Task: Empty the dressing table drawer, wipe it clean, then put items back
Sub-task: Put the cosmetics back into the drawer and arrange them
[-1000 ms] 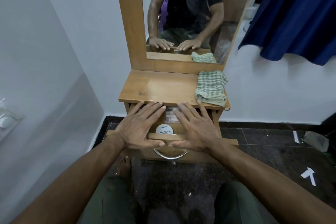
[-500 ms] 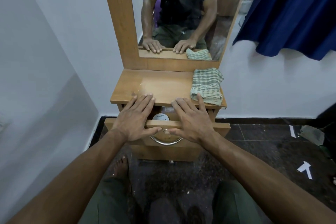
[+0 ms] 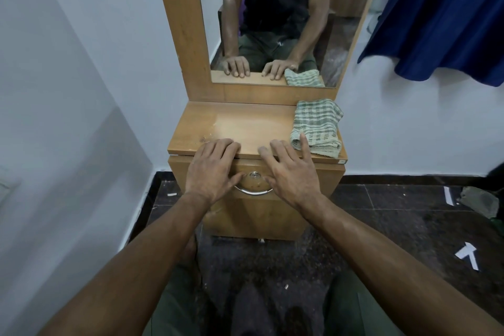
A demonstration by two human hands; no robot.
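The drawer (image 3: pixel 255 172), open a second ago, is now pushed shut, both flat hands having slid forward with it.

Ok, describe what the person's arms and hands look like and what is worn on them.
Both forearms are bare up to the frame edge: no sleeves, gloves, watch, rings or bands show. The left hand and right hand look dusty across the knuckles. The mirror reflects a dark short-sleeved shirt ending above the elbows.
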